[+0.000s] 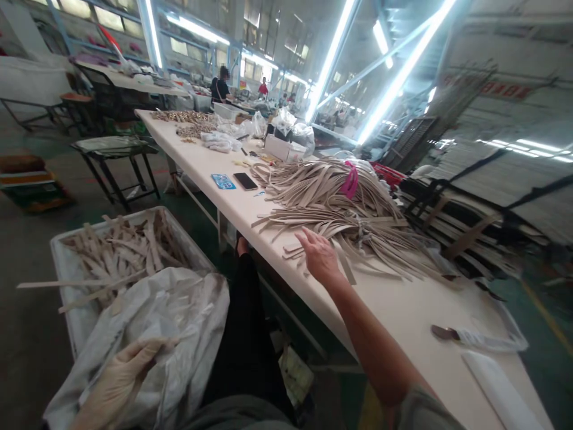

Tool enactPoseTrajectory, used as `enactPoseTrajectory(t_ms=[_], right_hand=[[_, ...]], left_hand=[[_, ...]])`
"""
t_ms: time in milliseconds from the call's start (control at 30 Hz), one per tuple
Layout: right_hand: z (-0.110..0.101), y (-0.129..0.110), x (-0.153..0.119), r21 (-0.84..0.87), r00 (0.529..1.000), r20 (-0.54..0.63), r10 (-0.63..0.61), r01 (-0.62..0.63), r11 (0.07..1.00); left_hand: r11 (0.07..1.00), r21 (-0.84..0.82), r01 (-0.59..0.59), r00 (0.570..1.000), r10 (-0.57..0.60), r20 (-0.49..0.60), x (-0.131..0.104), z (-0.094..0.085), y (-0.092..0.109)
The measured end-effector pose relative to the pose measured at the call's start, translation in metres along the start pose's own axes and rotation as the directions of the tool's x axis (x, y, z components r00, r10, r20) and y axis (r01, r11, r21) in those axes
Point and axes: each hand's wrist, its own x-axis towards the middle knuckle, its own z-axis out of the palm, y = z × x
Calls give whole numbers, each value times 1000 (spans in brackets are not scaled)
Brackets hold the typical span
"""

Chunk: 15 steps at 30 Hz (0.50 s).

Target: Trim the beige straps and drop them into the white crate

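Note:
My right hand [319,258], bare, reaches over the tabletop with its fingers stretched out and apart. It is beside the near ends of a heap of beige flat strips [326,218], and I see nothing in its grasp. A pink tie [350,180] lies around part of the heap. My left hand [123,376], in a pale glove, is closed in a pinch over a white plastic sack [179,316]. What its fingers hold, if anything, I cannot make out. The sack drapes over a white bin [62,257] with many cut strips [129,248] inside.
On the long table [277,269] lie a phone [245,181], a blue packet [222,181] and a blade-like tool with a wrapped handle [478,339]. Metal parts [183,118] and plastic bags are farther back. A stool [114,146] stands left; people work in the distance.

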Motion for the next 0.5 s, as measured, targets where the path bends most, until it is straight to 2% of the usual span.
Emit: enactPoseTrajectory(t_ms=[100, 200, 367, 433, 500], right_hand=[[14, 45, 19, -239, 976, 211, -54, 105, 965], [23, 63, 31, -270, 949, 297, -103, 187, 945], [19, 65, 43, -257, 959, 253, -125, 191, 947], [13, 62, 43, -239, 973, 188, -136, 179, 954], [8, 59, 42, -199, 989, 55, -140, 148, 969]], left_hand=[[986, -155, 56, 996, -65, -54, 4, -3, -6], [920, -371, 128, 976, -184, -119, 4, -1, 0], [729, -642, 236, 921, -379, -93, 0, 2, 23], [697, -684, 215, 921, -378, -95, 1, -1, 27], [681, -711, 175, 923, -365, -123, 3, -4, 27]])
